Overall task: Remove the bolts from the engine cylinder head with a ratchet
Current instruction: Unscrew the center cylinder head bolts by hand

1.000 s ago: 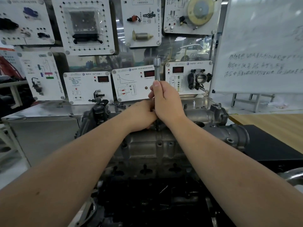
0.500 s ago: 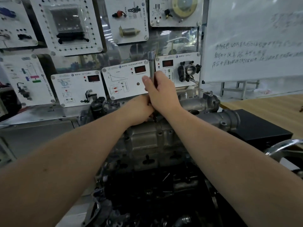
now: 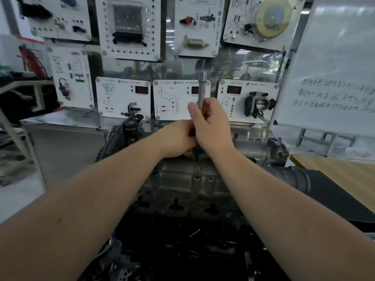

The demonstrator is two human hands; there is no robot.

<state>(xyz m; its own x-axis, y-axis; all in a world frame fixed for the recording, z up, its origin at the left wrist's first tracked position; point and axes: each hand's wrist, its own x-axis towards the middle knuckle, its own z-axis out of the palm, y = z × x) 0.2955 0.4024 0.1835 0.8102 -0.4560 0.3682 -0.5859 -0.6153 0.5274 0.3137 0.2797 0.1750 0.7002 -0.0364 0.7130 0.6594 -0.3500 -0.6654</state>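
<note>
- In front of you stands a clear wall (image 3: pixel 182 65) with white boards (image 3: pixel 129 27) full of small parts.
- On your right you see a whiteboard (image 3: pixel 334 67) with writing and a wooden table (image 3: pixel 345 175).
- The floor (image 3: pixel 18 199) is pale grey.

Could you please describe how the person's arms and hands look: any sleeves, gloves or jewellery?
Both forearms are bare to the frame edge; no sleeve shows. The left hand and right hand wear no gloves. No watch, ring or bracelet is visible on the parts shown.
</note>
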